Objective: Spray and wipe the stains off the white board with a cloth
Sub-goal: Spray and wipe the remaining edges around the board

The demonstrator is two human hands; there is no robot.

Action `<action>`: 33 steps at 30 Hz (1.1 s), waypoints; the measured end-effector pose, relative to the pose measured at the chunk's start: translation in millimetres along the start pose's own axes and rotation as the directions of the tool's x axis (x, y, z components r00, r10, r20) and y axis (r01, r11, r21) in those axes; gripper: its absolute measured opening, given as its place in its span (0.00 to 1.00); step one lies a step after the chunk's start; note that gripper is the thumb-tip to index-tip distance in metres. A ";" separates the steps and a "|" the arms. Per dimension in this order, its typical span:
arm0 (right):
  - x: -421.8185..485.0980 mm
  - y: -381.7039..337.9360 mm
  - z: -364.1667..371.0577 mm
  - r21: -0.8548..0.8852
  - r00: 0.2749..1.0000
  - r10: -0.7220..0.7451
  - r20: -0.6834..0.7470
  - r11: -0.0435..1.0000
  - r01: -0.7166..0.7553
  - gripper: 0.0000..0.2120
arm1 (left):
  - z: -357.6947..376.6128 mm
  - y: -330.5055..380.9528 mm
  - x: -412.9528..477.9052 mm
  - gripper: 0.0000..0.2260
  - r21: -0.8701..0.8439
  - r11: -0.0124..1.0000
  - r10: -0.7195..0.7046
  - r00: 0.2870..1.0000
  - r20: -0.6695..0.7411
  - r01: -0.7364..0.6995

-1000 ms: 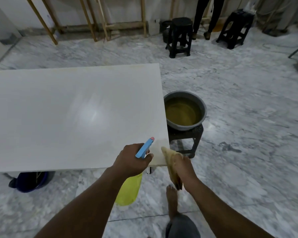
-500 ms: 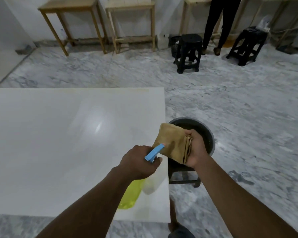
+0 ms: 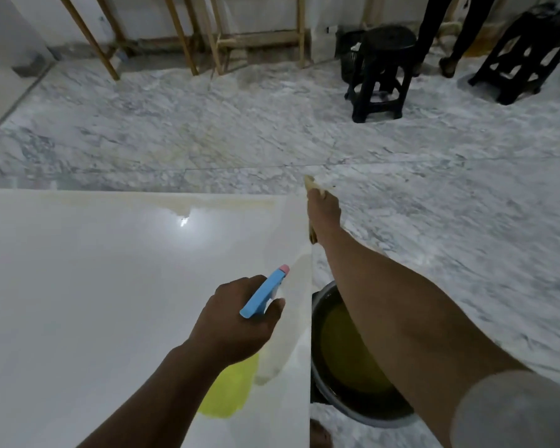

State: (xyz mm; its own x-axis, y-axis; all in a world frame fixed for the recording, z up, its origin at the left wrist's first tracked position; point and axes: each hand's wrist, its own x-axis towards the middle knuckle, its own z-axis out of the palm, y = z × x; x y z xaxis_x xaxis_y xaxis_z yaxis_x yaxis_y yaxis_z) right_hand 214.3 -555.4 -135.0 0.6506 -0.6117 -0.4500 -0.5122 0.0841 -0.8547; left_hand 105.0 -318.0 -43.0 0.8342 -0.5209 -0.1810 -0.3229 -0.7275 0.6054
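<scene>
The white board [image 3: 110, 302] lies flat in front of the person and most of it already looks clean: glossy, pale, with a lamp glinting off it near the far side. What is left, as far as I can see, is a yellowish stain band [image 3: 207, 200] running along the far edge, and a fainter yellowish smear [image 3: 299, 270] down the right edge.

The left hand [image 3: 240, 321] is wrapped round the neck of the spray bottle [image 3: 262, 294], a finger at the blue trigger, nozzle aimed toward the far right part of the board, yellow body hanging below the fist. I see no mist, so I cannot tell whether it is spraying.

The right hand [image 3: 324, 211] is stretched out to the far right corner of the board, closed on the tan cloth [image 3: 309, 182], which pokes out past the fingers and under the wrist. Whether the cloth is pressed on the board or just off its edge is hard to tell.

A basin [image 3: 379, 415] of murky yellow water sits just beside the board's right edge, under the right forearm. I'd judge the job well along, with the edges to finish.
</scene>
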 end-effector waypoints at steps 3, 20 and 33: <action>11.8 11.3 22.1 -0.026 0.994 -0.054 0.095 0.998 0.057 0.34 | 5.6 -2.4 14.6 0.12 -0.040 0.999 -0.011 1.000 -0.002 0.011; -127.8 128.8 14.8 -0.440 0.938 -0.325 0.118 0.830 0.343 0.28 | 7.5 1.3 -77.9 0.11 -0.060 0.998 -0.008 1.000 0.013 0.008; -379.4 262.7 -11.7 -0.541 0.950 -0.287 0.122 0.784 0.306 0.22 | 16.6 -29.9 -327.2 0.06 -0.115 0.992 0.050 0.997 -0.052 -0.056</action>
State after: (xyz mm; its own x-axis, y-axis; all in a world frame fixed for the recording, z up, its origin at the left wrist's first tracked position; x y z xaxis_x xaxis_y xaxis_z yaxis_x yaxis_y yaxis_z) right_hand -173.7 -310.4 -185.8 0.8336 -0.5092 -0.2140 -0.5054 -0.5467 -0.6677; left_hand -165.8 -133.3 -14.7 0.8391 -0.5329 -0.1096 -0.3158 -0.6411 0.6995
